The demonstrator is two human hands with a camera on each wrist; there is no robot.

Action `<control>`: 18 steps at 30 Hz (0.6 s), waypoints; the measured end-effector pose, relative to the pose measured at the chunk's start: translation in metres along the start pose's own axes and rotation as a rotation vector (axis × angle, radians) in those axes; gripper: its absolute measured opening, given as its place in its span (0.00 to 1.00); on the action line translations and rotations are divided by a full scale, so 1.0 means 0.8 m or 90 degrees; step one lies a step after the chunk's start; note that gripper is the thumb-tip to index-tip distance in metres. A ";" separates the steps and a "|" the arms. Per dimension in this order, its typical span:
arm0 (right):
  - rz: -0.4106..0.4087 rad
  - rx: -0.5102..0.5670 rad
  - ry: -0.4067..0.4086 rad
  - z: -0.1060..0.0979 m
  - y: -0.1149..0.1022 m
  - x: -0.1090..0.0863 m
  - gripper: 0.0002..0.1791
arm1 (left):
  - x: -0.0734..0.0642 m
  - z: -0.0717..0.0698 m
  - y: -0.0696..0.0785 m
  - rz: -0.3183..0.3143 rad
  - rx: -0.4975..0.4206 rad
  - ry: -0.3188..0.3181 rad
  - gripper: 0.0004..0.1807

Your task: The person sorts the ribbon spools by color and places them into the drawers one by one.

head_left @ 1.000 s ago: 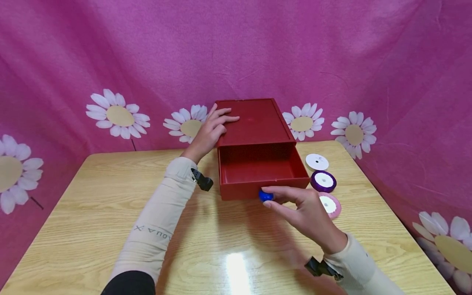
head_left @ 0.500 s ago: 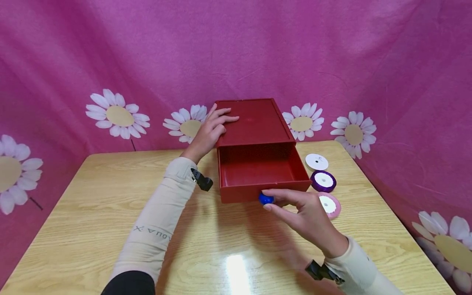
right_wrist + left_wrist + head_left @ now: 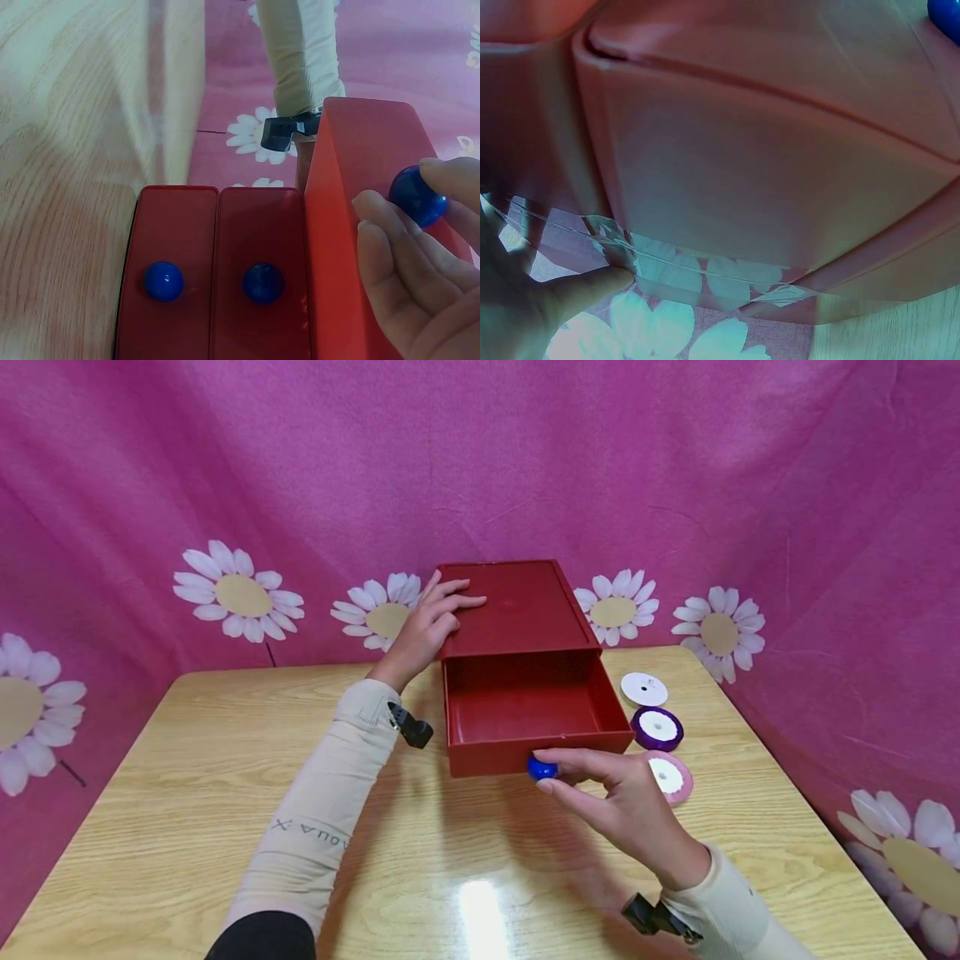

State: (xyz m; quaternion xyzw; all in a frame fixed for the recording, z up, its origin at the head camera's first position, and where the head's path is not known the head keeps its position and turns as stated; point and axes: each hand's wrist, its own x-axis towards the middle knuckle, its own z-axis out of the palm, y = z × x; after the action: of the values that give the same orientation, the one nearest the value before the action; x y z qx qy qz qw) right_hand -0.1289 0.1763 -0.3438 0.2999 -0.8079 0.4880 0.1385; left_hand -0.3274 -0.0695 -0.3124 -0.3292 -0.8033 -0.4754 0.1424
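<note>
A red drawer box [image 3: 517, 606] stands at the back of the table. Its top drawer [image 3: 536, 702] is pulled out toward me, and the part of its inside that shows holds nothing. My right hand [image 3: 633, 802] pinches the blue round knob [image 3: 542, 767] on the drawer's front between thumb and fingers. In the right wrist view the same knob [image 3: 417, 196] sits in the fingers. My left hand [image 3: 423, 631] rests on the left edge of the box top with its fingers spread; the left wrist view shows the thumb [image 3: 592, 289] at the side.
Below the pulled drawer, two shut drawers [image 3: 176, 225] with blue knobs [image 3: 163, 281] show in the right wrist view. Right of the box lie a white ribbon spool [image 3: 644, 690], a purple one [image 3: 657, 728] and a pink one [image 3: 678, 777]. A pink flowered cloth [image 3: 510, 460] hangs behind.
The drawer has slid a little farther out toward me, with my right hand moving back along with its knob. My left hand has stayed put on the box.
</note>
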 end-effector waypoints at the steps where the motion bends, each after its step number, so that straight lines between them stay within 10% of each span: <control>1: 0.000 0.000 0.000 0.000 0.000 0.000 0.19 | 0.000 0.000 -0.002 -0.001 0.006 0.000 0.23; 18: -0.044 0.004 0.008 0.002 -0.025 0.005 0.19 | 0.001 -0.001 -0.016 0.000 0.012 -0.007 0.24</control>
State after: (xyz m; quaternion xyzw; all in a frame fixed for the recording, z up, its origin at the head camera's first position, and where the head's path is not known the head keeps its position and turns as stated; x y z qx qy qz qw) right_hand -0.1193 0.1670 -0.3282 0.3252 -0.7946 0.4875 0.1591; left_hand -0.3363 -0.0742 -0.3203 -0.3308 -0.8084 -0.4659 0.1411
